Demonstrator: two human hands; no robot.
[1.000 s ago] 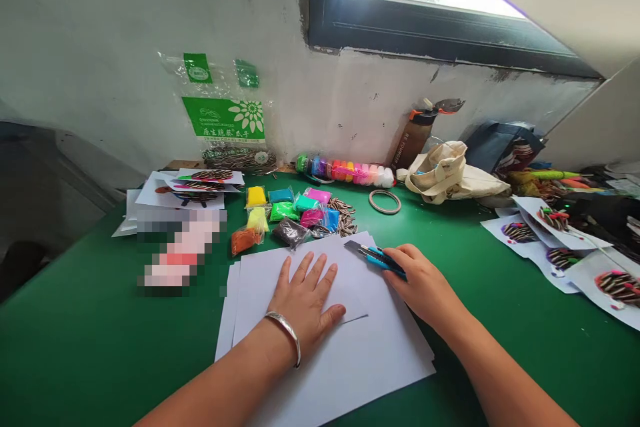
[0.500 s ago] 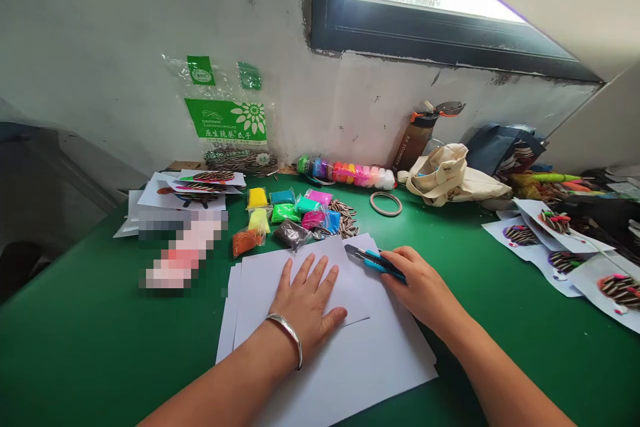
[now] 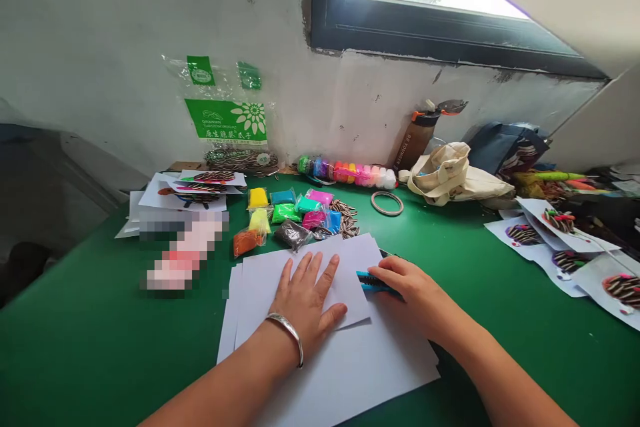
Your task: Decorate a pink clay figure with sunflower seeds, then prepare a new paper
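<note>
Paper stack [image 3: 360, 367]: plain white sheets, lying flat, edges unevenly offset at left and at the near right corner.
Upper sheet [image 3: 351, 293]: white, on top of the stack, under the spread left hand [image 3: 306, 293]; near edge lifted slightly, a thin shadow beneath.
Utility knife [image 3: 371, 282]: blue and black, gripped in the right hand [image 3: 410, 283], pointing left.
Blade: hidden, seemingly tucked under the upper sheet's right edge.

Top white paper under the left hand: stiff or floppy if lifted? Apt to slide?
The top white paper would probably flex, given its thin edge. It may slide over the flat larger sheets if the left hand, spread on it, lifts.
</note>
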